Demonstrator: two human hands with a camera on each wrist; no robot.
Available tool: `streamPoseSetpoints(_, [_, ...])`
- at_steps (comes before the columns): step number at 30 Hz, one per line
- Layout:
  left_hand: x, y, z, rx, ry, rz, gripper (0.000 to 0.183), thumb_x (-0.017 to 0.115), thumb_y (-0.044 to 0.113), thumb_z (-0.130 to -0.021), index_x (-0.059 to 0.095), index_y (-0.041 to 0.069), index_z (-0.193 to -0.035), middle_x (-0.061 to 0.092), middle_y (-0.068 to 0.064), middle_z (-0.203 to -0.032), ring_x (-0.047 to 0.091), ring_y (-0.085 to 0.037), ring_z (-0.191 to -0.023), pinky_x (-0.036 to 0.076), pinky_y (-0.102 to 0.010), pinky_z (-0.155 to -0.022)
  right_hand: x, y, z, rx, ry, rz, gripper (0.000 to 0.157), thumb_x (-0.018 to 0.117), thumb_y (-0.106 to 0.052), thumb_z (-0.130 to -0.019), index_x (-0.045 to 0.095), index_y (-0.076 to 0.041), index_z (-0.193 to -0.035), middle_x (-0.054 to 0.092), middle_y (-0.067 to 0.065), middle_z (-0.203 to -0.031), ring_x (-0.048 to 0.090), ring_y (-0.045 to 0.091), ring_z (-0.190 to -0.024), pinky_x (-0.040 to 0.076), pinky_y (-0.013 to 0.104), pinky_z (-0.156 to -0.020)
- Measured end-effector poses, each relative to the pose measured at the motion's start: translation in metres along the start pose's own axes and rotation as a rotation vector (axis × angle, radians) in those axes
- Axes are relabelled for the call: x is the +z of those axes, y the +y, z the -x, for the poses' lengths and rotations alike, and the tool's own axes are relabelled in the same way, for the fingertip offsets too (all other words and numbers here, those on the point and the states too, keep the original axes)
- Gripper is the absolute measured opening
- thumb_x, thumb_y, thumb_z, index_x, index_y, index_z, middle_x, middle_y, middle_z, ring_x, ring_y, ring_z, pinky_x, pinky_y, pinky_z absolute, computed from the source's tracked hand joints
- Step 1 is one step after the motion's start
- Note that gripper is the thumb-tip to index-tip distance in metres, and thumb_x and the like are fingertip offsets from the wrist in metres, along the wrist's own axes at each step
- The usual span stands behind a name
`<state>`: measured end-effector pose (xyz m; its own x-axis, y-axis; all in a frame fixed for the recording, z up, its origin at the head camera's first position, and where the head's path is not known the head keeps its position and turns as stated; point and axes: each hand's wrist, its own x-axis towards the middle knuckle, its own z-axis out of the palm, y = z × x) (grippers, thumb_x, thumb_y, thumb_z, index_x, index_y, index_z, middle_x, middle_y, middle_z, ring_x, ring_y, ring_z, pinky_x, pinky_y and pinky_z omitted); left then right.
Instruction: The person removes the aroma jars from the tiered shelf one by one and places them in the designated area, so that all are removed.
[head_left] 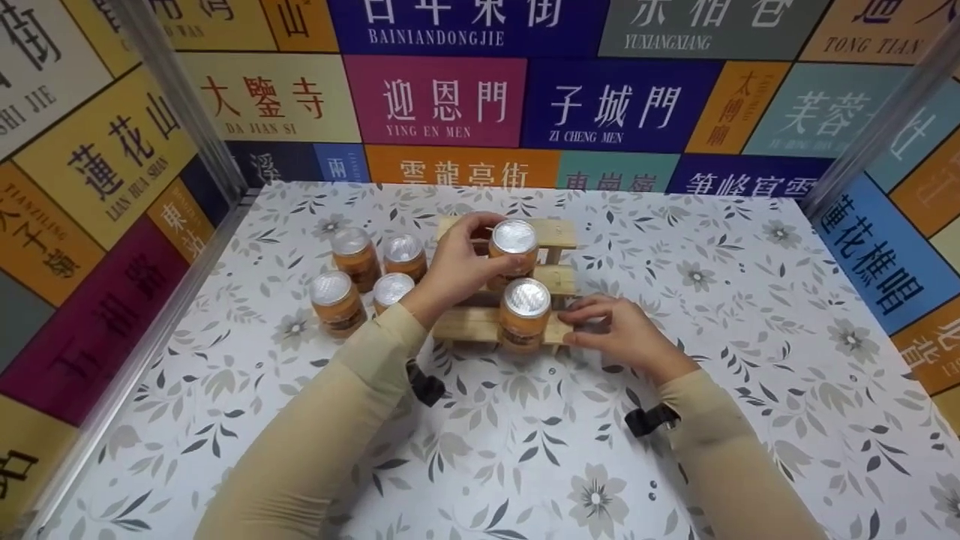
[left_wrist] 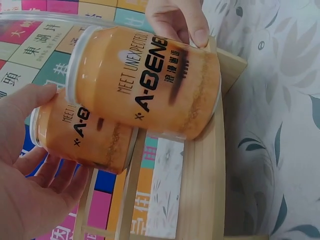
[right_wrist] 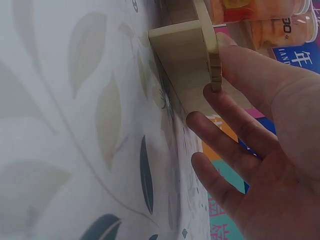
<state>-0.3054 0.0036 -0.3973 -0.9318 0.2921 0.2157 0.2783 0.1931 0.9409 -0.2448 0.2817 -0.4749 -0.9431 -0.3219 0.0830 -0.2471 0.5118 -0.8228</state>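
Observation:
A three-step wooden rack stands on the table. My left hand holds an orange can with a silver top at the middle step, thumb on one side and fingers on the other. Another orange can stands upright on the lowest step, in front of it; black lettering on this front can shows large in the left wrist view. At the right end of that step, my right hand pinches the board's end between thumb and index finger, with the other fingers loosely extended.
Several more orange cans stand upright on the table left of the rack, close to my left forearm. A floral cloth covers the table. Colourful sign-printed panels rise behind it and on both sides.

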Motion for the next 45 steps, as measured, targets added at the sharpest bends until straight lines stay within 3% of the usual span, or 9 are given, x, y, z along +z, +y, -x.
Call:
streamPoseSetpoints(14, [-0.054, 0.008, 0.023, -0.073, 0.111, 0.046, 0.062, 0.088, 0.012, -0.079, 0.059, 0.009, -0.134, 0.061, -0.01, -0.129, 0.059, -0.022, -0.117, 0.054, -0.033, -0.099, -0.001, 0.001, 0.0, 0.041, -0.001, 0.026, 0.035, 0.087, -0.017, -0.083, 0.079, -0.012, -0.117, 0.068, 0.01, -0.127, 0.061, 0.029, -0.122, 0.058, 0.042, -0.1])
streamPoseSetpoints(19, [-0.083, 0.007, 0.031, -0.056, 0.17, 0.002, 0.062, 0.087, 0.011, -0.08, 0.059, 0.005, -0.135, 0.062, -0.013, -0.13, 0.06, -0.022, -0.118, 0.055, -0.035, -0.1, 0.0, 0.001, 0.0, 0.039, -0.004, 0.037, 0.035, 0.087, -0.018, -0.084, 0.079, -0.013, -0.117, 0.069, 0.011, -0.127, 0.061, 0.029, -0.123, 0.057, 0.046, -0.101])
streamPoseSetpoints(25, [-0.124, 0.009, 0.041, -0.116, 0.268, -0.044, 0.063, 0.086, 0.015, -0.082, 0.057, 0.007, -0.138, 0.059, -0.011, -0.135, 0.056, -0.021, -0.125, 0.051, -0.035, -0.107, 0.0, 0.001, -0.001, 0.028, -0.014, 0.041, 0.035, 0.087, -0.02, -0.084, 0.079, -0.014, -0.117, 0.07, 0.01, -0.126, 0.062, 0.029, -0.122, 0.056, 0.048, -0.101])
streamPoseSetpoints(29, [-0.15, 0.01, 0.04, -0.118, 0.347, -0.087, 0.062, 0.085, 0.016, -0.084, 0.056, 0.007, -0.139, 0.059, -0.01, -0.136, 0.054, -0.019, -0.126, 0.049, -0.034, -0.109, -0.002, 0.001, -0.001, 0.042, -0.002, 0.051, 0.035, 0.087, -0.019, -0.084, 0.079, -0.015, -0.117, 0.07, 0.008, -0.126, 0.061, 0.027, -0.122, 0.057, 0.045, -0.101])
streamPoseSetpoints(37, [-0.191, -0.01, 0.04, -0.146, 0.51, -0.106, 0.055, 0.08, 0.016, -0.088, 0.056, 0.009, -0.137, 0.056, -0.004, -0.132, 0.051, -0.016, -0.123, 0.049, -0.03, -0.106, -0.003, -0.001, -0.001, 0.041, -0.002, 0.06, 0.035, 0.086, -0.018, -0.084, 0.079, -0.015, -0.118, 0.069, 0.007, -0.127, 0.061, 0.028, -0.123, 0.057, 0.044, -0.102])
streamPoseSetpoints(45, [-0.217, -0.05, 0.04, -0.167, 0.611, -0.094, 0.059, 0.078, 0.015, -0.089, 0.052, 0.008, -0.141, 0.054, -0.004, -0.135, 0.049, -0.016, -0.126, 0.048, -0.028, -0.107, -0.002, -0.001, 0.0, 0.034, -0.003, 0.062, 0.035, 0.087, -0.018, -0.084, 0.079, -0.014, -0.118, 0.069, 0.008, -0.126, 0.061, 0.028, -0.121, 0.057, 0.047, -0.1])
